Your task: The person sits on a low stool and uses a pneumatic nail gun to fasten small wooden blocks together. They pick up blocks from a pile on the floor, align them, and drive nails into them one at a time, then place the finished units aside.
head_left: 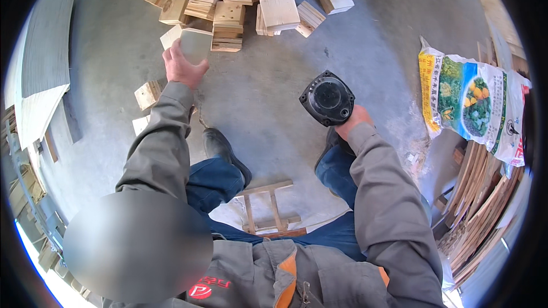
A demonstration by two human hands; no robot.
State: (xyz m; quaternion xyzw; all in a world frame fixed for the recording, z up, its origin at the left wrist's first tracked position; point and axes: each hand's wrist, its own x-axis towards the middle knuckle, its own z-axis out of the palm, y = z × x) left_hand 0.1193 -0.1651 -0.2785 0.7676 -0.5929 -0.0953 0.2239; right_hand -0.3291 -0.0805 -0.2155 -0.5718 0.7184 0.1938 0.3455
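Note:
My left hand (184,69) reaches out to the near edge of the block pile. Its fingers and thumb are curled round a square block (196,44) with a smooth greyish top. In my right hand (355,122) is a black nail gun (328,100), seen from above by its round, bolted cap. The cap hides the tool's lower part and most of the fingers on the handle. Two loose wooden blocks lie on the floor left of my left forearm, the farther one (148,95) showing its layered side.
A heap of layered wooden blocks (279,13) covers the far floor. Flat boards (43,60) are stacked at the left. A printed sack (474,100) and a stack of thin wood strips (476,188) stand at the right. Between my legs is a small wooden frame (274,205).

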